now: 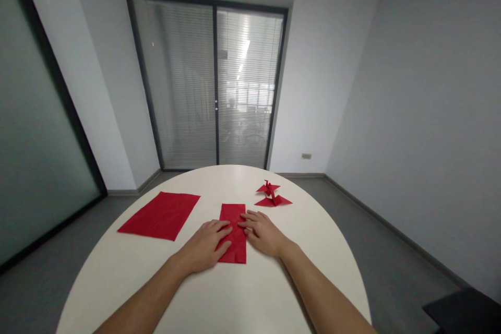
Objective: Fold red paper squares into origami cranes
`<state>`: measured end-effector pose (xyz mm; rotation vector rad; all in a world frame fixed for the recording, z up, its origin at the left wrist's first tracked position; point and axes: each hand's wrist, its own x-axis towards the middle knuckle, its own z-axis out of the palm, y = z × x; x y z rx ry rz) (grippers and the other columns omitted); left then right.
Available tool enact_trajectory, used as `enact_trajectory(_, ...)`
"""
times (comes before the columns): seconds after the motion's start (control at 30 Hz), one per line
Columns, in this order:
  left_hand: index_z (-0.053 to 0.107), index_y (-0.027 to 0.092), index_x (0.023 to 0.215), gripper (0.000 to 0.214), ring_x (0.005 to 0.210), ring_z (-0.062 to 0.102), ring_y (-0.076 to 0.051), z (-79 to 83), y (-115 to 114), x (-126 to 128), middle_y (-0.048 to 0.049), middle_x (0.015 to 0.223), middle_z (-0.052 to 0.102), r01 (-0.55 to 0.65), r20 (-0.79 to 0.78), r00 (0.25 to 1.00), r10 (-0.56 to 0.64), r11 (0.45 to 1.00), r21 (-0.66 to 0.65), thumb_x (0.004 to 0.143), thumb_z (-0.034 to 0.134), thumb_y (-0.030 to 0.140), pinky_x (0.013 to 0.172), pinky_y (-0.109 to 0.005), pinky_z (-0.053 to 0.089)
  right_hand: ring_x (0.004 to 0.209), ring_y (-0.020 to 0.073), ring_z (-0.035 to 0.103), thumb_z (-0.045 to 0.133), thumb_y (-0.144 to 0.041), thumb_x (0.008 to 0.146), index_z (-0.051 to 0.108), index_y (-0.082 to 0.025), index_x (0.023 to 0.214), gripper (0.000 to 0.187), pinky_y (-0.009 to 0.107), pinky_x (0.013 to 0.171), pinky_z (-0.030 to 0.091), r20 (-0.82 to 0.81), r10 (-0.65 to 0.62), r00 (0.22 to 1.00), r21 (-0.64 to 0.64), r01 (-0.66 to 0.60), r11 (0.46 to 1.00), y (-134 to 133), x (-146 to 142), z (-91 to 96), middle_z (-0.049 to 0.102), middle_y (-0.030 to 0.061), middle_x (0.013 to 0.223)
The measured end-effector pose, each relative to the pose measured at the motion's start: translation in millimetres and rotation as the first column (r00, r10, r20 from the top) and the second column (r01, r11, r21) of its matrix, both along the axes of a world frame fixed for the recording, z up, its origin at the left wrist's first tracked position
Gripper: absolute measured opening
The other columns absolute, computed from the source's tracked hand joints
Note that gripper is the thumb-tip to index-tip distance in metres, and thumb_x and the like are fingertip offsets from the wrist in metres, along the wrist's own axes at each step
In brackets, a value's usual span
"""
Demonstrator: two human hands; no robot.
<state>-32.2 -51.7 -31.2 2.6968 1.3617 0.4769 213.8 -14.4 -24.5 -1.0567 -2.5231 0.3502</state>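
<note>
A red sheet of paper folded into a tall rectangle (236,248) lies flat in front of me on the round white table. My left hand (206,244) rests on its left edge, fingers spread and pointing to the right. From the other side, my right hand (263,231) lies flat with its fingertips on the paper's right edge. Both hands are open and press on the paper without gripping it. Parts of the two long edges are hidden beneath the fingers.
A larger red sheet (160,216) lies unfolded at the left of the white table (250,302). Two red folded paper cranes, a nearer one (274,201) and one behind it (266,188), stand at the back right. A dark object (465,310) shows at the lower right, beyond the table.
</note>
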Motion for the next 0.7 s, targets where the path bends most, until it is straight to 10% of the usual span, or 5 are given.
enact_trajectory(0.23,0.056,0.025,0.135,0.045,0.128,0.048,-0.026,4.3,-1,3,-0.0078,0.141,0.055,-0.01,0.032,0.999,0.011,1.0,-0.022,0.1,0.036,0.045,0.11,-0.046,0.036,0.134,0.0341,0.045,0.078,-0.061,0.064,0.058,-0.023,0.135,0.083,0.051,0.115,0.026,-0.038,0.131,0.991,-0.134,-0.135,0.982,-9,1,7.1,0.053,0.0145,0.143)
enact_trajectory(0.7,0.056,0.029,0.136,0.067,0.131,0.046,-0.03,22.4,-7,-11,-0.0077,0.142,0.053,0.111,0.064,0.993,-0.104,0.986,-0.123,0.077,0.068,0.057,0.111,-0.045,0.036,0.127,0.0315,0.053,0.078,-0.046,0.067,0.068,-0.022,0.123,0.061,0.043,0.109,0.037,-0.075,0.139,0.987,-0.085,-0.145,0.986,-15,2,14.6,0.061,0.0112,0.134)
